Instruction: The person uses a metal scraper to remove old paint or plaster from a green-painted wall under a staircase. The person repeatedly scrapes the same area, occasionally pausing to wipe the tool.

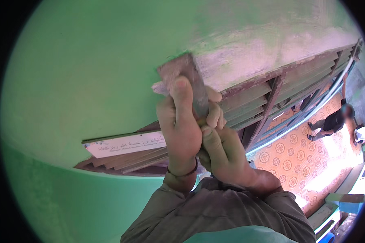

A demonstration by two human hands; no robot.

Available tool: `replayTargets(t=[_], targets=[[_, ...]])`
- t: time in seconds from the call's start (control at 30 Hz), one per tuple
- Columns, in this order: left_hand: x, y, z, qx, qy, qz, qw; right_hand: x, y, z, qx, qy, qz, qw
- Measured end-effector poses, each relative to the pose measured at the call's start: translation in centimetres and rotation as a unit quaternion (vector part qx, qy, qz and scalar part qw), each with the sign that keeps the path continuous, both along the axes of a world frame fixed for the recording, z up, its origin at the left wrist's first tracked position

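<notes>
Head view, mid-frame: left hand (180, 129) clasped scraper (199, 91) blade, right hand (227, 156) clenched its lower end; edge met green wall (93, 77).

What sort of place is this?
Probably a room in a house or similar building, perhaps being redone: there's a green wall with a pale, patchy area, wooden slats, and an orange patterned floor.

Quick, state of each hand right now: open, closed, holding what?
Left hand: closed on the flat scraper, thumb pressed along its face.
Right hand: closed around the scraper's lower end, mostly hidden in the grip.
</notes>
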State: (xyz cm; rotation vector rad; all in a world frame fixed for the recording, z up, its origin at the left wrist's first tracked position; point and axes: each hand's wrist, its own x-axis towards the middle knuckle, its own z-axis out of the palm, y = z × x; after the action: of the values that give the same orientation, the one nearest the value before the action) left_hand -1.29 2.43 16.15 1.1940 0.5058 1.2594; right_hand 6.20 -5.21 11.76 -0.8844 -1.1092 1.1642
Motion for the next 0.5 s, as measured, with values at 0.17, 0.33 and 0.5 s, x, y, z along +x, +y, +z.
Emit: replayTargets(t=[0.17, 0.33, 0.5], targets=[[1.9, -0.4, 0.9, -0.014, -0.048, 0.024, 0.998, -0.2, 1.3, -1.6, 0.224, -0.159, -0.165, 0.947], [1.4, 1.0, 1.7, 0.005, -0.097, -0.022, 0.995, 0.0, 2.8, -1.3, 0.249, -0.083, -0.135, 0.955], [0.8, -0.3, -1.3, 0.011, 0.003, 0.163, 0.987, 2.7, -0.7, -2.2, 0.161, -0.049, 0.001, 0.986]])
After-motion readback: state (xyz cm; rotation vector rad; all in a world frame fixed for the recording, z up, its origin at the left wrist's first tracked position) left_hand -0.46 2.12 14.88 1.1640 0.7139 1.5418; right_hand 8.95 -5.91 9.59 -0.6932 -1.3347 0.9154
